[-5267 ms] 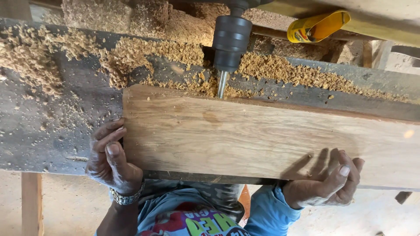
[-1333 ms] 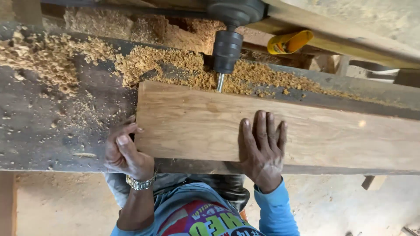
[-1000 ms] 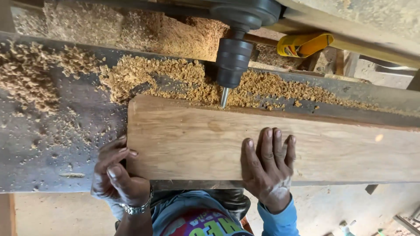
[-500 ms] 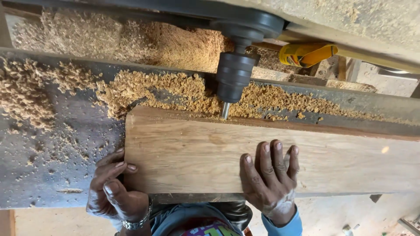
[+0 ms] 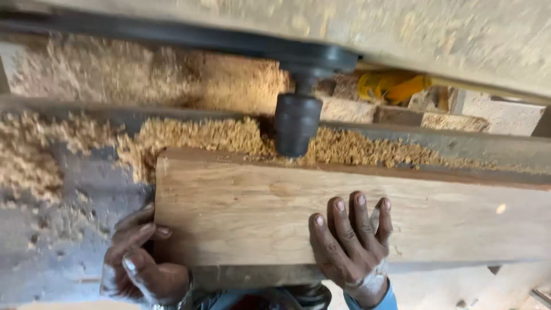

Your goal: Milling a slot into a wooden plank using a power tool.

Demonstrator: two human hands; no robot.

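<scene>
A thick wooden plank (image 5: 344, 224) is laid flat across a grey machine table (image 5: 63, 229), running from the middle left out past the right edge of the view. Its far long edge is set against the dark drill chuck (image 5: 297, 123), which meets that edge; the bit itself cannot be made out, the frame being blurred there.

The right hand (image 5: 353, 247) is pressed palm-down on the plank's top face near the near edge, fingers spread wide and flat, nothing gripped. A blue sleeve cuff (image 5: 385, 297) is seen at the wrist.

The left hand (image 5: 138, 267) is placed at the plank's left end corner, fingers curled narrow against the end grain and near edge; whether the wood is gripped or only pushed cannot be told. A metal watch band (image 5: 182, 297) is partly seen at that wrist.

Sawdust and shavings (image 5: 218, 138) are heaped along the table behind the plank, thickest around the chuck, with a looser scatter (image 5: 28, 166) spread to the left. A further pile is banked against the back rail (image 5: 229, 86) under the dark machine arm (image 5: 189, 37).

A yellow object (image 5: 393, 86) is seen behind the chuck to the right; its kind cannot be told.

No bins, trays or boxes are in view; the loose shavings are held only by the table surface and the rail.
</scene>
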